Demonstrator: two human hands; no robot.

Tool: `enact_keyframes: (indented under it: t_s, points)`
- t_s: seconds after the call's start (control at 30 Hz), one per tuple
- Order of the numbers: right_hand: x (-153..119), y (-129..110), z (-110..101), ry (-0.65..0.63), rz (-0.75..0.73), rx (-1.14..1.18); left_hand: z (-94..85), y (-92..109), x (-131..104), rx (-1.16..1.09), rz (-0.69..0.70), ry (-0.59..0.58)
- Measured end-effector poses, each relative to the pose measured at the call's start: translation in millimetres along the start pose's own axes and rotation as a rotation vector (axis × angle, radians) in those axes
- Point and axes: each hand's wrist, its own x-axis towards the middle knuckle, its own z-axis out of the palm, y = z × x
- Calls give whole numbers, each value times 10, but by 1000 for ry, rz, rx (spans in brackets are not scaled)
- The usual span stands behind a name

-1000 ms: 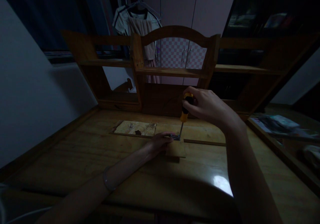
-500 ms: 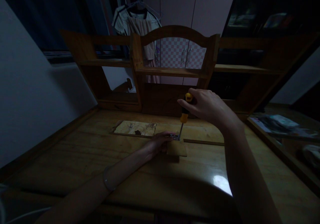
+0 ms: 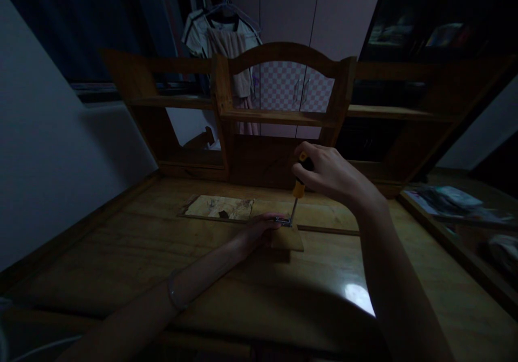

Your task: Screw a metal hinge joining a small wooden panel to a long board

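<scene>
My right hand (image 3: 324, 170) is wrapped round the yellow and black handle of a screwdriver (image 3: 298, 188), which stands nearly upright with a slight tilt. Its shaft comes down to the right end of a small shiny metal fitting (image 3: 283, 221), hinge-like in look. With closed fingers my left hand (image 3: 258, 230) pinches that fitting from the left, against a small wooden block (image 3: 287, 239). The block juts toward me from the edge of a long thin board (image 3: 329, 217). Whether the tip sits in a screw is too small and dark to tell.
All this rests on a wooden desktop (image 3: 170, 243). A board with a torn, stained patch (image 3: 220, 207) lies left of the hands. Behind rises a wooden shelf unit (image 3: 279, 116). Papers and bags (image 3: 457, 197) lie on a surface at the right. The room is dim.
My right hand has turned a little round the screwdriver handle, its wrist shifting slightly left. The metal fitting appears slightly turned, while my left hand stays nearly in place.
</scene>
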Motion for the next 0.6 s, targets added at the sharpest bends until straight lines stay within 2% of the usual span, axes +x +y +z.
enact_keyframes:
  t_s: [0.47,0.6]
  points:
    - [-9,-37,-33,7,23,-83,74,92,-67,1,-14,-2]
    - [-13,-28,-41,12,9,-74,46,54,-28,-18,-7,14]
